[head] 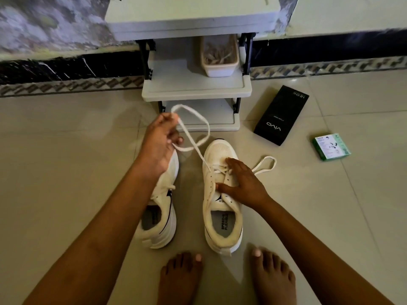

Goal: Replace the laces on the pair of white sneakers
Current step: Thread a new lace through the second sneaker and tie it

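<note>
We see two white sneakers on the tiled floor, toes pointing away from us, bare feet just behind them. The right sneaker (pixel 222 194) is the one being worked: only the eyelets nearest the toe carry lace (pixel 193 142), the rest toward the tongue look bare. Left sneaker (pixel 163 208) is still laced, partly hidden under the left forearm.

Left hand (pixel 161 139) is raised above the shoes, fingers curled, pinching the long free end of the lace; it loops up past the fingers and runs down taut to the toe eyelets. Right hand (pixel 240 183) lies flat on the right sneaker, fingers straight, thumb across the tongue, pinning it down; it grips nothing. The other lace end lies in a loose loop on the floor just right of the shoe.

We judge the step as pulling the lace through the right sneaker; whether it goes out or in we cannot tell. Next move needs the shoe held firm and a steady pull along the eyelet line, without snagging.

Nearby: grey shelf (pixel 196 91), a tub (pixel 220 60) on it, black box (pixel 280 115), green box (pixel 331 147).
</note>
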Motion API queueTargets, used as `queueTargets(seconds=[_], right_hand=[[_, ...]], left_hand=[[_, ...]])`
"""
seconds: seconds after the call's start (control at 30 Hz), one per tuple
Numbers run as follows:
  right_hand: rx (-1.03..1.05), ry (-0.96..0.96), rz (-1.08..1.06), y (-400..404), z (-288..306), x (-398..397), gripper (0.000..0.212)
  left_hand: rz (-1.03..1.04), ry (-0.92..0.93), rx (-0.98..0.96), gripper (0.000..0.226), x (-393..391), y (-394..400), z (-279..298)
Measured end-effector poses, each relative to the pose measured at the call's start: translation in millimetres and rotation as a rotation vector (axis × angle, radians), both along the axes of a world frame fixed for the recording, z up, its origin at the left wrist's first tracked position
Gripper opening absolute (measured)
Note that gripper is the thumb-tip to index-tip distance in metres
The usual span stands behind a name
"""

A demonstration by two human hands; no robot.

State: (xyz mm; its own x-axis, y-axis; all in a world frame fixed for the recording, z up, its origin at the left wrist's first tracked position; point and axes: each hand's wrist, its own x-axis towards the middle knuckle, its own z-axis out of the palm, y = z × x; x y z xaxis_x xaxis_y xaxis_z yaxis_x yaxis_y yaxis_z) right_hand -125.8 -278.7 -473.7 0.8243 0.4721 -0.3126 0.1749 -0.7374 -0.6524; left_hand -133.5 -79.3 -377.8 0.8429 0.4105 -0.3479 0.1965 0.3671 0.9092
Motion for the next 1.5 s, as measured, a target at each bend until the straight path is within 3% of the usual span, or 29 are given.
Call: queueTargets(seconds=[0.03, 0.1, 0.23, 0.3, 0.37, 0.47, 0.67, 0.73, 0.8, 0.87, 1.1, 1.3, 1.5], right_hand=[[0.000, 0.005, -0.002, 0, 0, -1, 0.083], [0.001, 0.011, -0.003, 1, 0, -2, 0.082], [0.027, 0.024, 0.012, 0, 1, -1, 0.080], [0.068, 0.063, 0.013, -3, 1, 0, 0.080], [0.114, 0.102, 0.001, -5, 1, 1, 0.079], [0.129, 0.128, -0.008, -6, 1, 1, 0.079], [0.142, 0.147, -0.015, -7, 0, 1, 0.079], [0.129, 0.143, -0.004, -7, -1, 0, 0.079], [0.112, 0.137, 0.008, -8, -2, 0, 0.079], [0.132, 0.160, -0.007, -7, -1, 1, 0.078], [0.077, 0.129, -0.004, -2, 3, 0, 0.078], [-0.042, -0.132, -0.129, 2, 22, -3, 0.065], [-0.111, 0.034, -0.144, 16, 33, -11, 0.055]], left_hand=[[0.016, 0.027, 0.054, 0.019, 3, 6, 3], [-0.063, 0.204, 0.340, 0.005, 3, 3, -4], [-0.424, 0.409, 0.663, 0.037, -13, -24, -48], [-0.592, 0.423, 0.856, 0.028, -17, -33, -67], [-0.630, 0.417, 0.969, 0.018, -17, -35, -74], [-0.673, 0.403, 1.079, 0.020, -13, -35, -73], [-0.857, 0.394, 1.098, 0.022, -15, -28, -68], [-0.820, 0.337, 0.924, 0.020, -16, -28, -64], [-0.658, 0.300, 0.614, 0.020, -17, -27, -56], [-0.537, 0.330, 0.457, 0.025, -21, -28, -51], [-0.572, 0.467, 0.798, 0.023, -13, -17, -43], [-0.731, 0.190, 0.889, 0.031, -14, -22, -35], [-0.666, 0.138, 1.040, 0.016, -14, -33, -42]])
